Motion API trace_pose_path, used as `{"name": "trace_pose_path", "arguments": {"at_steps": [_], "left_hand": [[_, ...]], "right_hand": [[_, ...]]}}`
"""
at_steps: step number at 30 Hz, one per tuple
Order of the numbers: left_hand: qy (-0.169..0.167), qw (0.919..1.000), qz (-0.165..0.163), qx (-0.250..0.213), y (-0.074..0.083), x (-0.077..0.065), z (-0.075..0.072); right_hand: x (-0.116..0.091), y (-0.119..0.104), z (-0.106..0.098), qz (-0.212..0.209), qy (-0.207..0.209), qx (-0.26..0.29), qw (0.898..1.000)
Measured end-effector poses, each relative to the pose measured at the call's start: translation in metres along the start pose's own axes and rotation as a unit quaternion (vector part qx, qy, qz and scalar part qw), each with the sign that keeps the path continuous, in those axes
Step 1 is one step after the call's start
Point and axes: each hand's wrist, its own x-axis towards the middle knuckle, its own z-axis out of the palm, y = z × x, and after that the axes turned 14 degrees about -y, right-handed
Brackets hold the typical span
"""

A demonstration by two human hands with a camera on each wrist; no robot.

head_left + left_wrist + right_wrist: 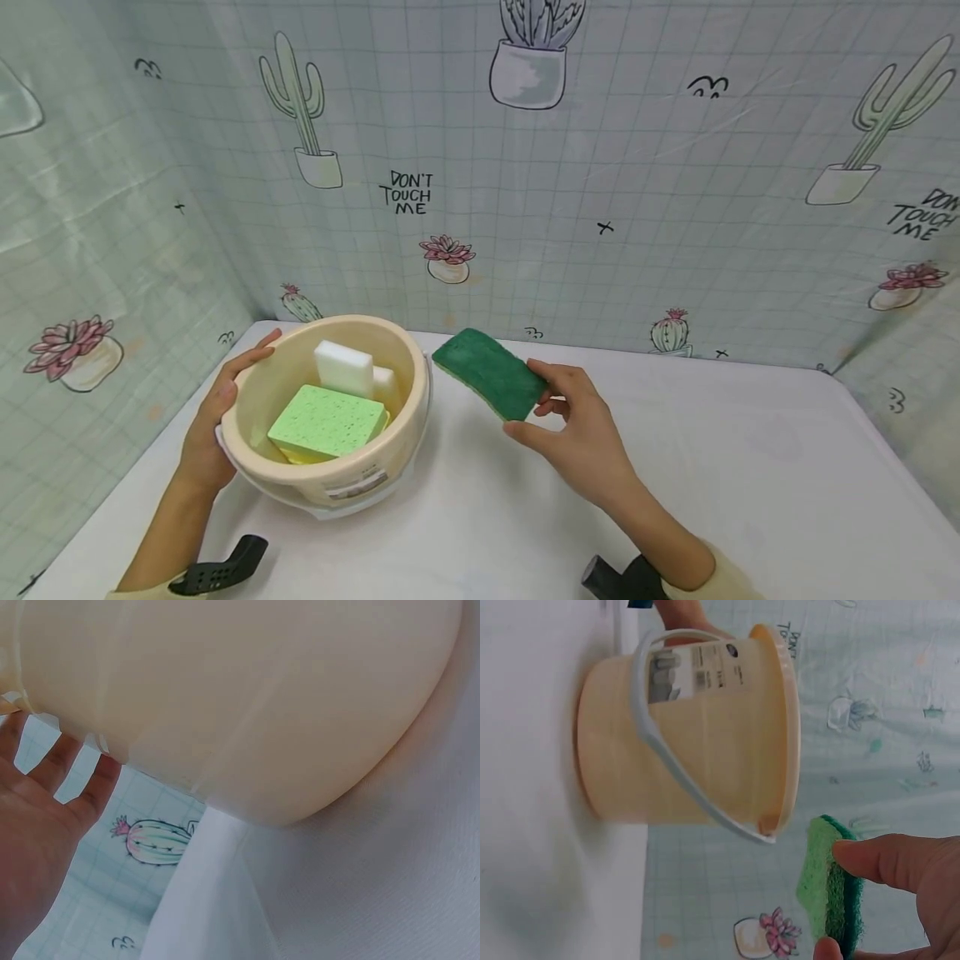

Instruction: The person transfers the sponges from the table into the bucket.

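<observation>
A cream bucket (397, 454) stands on the white table, its pale handle (676, 769) hanging down against its side. My left hand (208, 429) rests against the bucket's left side with its fingers extended up to the rim; in the left wrist view, the fingers (96, 787) touch the outer wall. My right hand (588, 442) pinches a scouring sponge (491, 373) between thumb and fingers, to the right of the bucket and above the table. This sponge has a dark green scrubbing face and a light green side. Inside the bucket lie a light green sponge (327, 421) and white blocks (343, 368).
Something yellow (300, 456) shows beneath the light green sponge in the bucket. The white table (750, 467) extends to the right. A cactus-print curtain (600, 167) hangs behind the table and along its sides. Each wrist wears a black device (225, 567).
</observation>
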Motion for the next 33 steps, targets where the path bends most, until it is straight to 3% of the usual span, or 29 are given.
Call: {"name": "trace_pose_path", "arguments": {"at_steps": [7, 18, 24, 33], "left_hand": [[0.001, 0.9999, -0.002, 0.010, 0.000, -0.001, 0.000], [0.000, 1.0000, -0.001, 0.002, 0.002, 0.001, 0.001], [0.002, 1.0000, 0.001, 0.000, 0.003, 0.000, 0.002], [0.003, 0.9999, -0.001, 0.013, 0.003, 0.001, 0.002]], "right_hand": [[0.011, -0.031, 0.018, -0.050, -0.029, 0.017, 0.998], [0.029, -0.064, 0.041, -0.070, -0.097, -0.011, 0.993], [0.038, -0.074, 0.054, -0.075, -0.133, -0.016, 0.988], [0.051, -0.082, 0.072, -0.067, -0.151, -0.054, 0.985]]}}
